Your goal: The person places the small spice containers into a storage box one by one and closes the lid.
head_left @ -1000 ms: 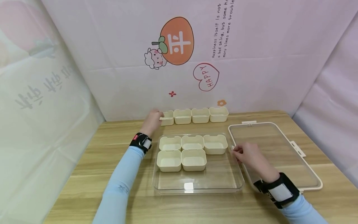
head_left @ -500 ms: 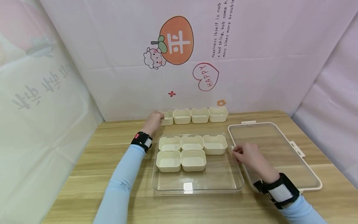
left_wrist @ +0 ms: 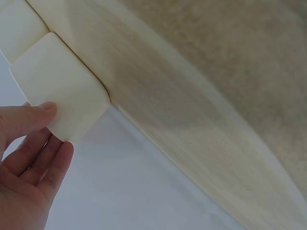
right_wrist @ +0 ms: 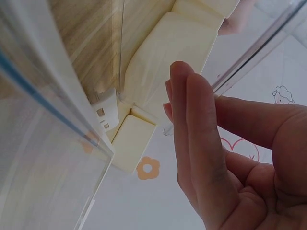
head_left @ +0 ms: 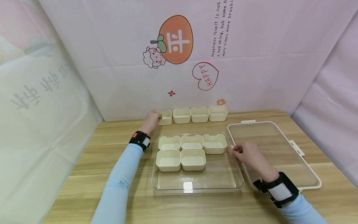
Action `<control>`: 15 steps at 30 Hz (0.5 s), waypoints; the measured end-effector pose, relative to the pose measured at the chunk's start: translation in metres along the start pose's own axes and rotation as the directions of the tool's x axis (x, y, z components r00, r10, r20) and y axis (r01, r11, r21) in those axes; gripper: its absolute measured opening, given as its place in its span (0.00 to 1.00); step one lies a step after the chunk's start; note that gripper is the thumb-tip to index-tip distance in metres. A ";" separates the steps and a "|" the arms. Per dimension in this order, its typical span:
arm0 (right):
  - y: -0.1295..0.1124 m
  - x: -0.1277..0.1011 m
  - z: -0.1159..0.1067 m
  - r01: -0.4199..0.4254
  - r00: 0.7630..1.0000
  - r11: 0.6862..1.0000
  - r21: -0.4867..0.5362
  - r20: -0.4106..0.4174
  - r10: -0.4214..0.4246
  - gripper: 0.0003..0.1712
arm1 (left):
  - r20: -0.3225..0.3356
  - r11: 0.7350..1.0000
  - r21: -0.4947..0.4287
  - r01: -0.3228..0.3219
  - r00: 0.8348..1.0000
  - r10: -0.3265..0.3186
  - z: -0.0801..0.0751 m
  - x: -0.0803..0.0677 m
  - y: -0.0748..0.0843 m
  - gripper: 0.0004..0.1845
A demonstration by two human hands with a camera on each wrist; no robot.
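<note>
At the left end of the back row, my left hand [head_left: 150, 122] grips a small cream plastic bin [head_left: 166, 119] by its side. In the left wrist view the thumb lies on one face of this bin [left_wrist: 62, 86] and the fingers on its edge. My right hand [head_left: 250, 156] pinches the right wall of a clear plastic storage box [head_left: 223, 174], thumb and fingers on either side of the wall [right_wrist: 261, 48] in the right wrist view. Inside the box several cream bins [head_left: 193, 160] stand in two rows, three at the back and two in front.
Three more cream bins [head_left: 199, 115] stand against the printed cloth [head_left: 126, 87], right of the held one. A clear lid [head_left: 275, 149] with a pale frame and clips lies to the right of the box, on the wood-grain table [head_left: 89, 174].
The bin in my left hand has shifted slightly left, and a narrow gap shows between it and its neighbour. My right hand has stayed in place on the box wall.
</note>
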State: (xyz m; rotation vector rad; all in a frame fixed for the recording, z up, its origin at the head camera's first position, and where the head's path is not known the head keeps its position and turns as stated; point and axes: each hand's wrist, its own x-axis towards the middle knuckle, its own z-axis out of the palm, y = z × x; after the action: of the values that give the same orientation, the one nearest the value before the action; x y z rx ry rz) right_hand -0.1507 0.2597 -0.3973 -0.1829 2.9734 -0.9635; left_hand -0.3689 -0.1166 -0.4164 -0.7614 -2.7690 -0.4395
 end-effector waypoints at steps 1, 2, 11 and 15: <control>0.000 0.000 0.000 0.002 1.000 1.000 -0.002 -0.001 -0.002 0.08 | 0.002 1.000 -0.003 0.005 1.000 -0.005 0.000 0.000 0.000 0.12; 0.000 0.000 0.000 0.004 1.000 1.000 -0.006 -0.003 -0.004 0.08 | 0.004 1.000 -0.007 0.008 1.000 -0.008 0.001 0.000 -0.001 0.13; 0.000 0.001 0.000 0.009 1.000 1.000 -0.004 -0.007 -0.009 0.08 | 0.020 0.999 -0.008 0.035 0.999 -0.035 0.001 -0.001 -0.002 0.13; 0.000 0.001 0.001 0.005 1.000 1.000 -0.005 -0.003 -0.005 0.08 | 0.008 0.999 -0.015 0.029 1.000 -0.029 0.002 -0.002 -0.003 0.14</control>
State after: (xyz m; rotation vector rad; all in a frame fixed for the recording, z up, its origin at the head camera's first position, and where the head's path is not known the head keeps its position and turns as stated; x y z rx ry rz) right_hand -0.1516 0.2595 -0.3981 -0.1886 2.9794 -0.9578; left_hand -0.3691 -0.1188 -0.4192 -0.7284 -2.7905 -0.4638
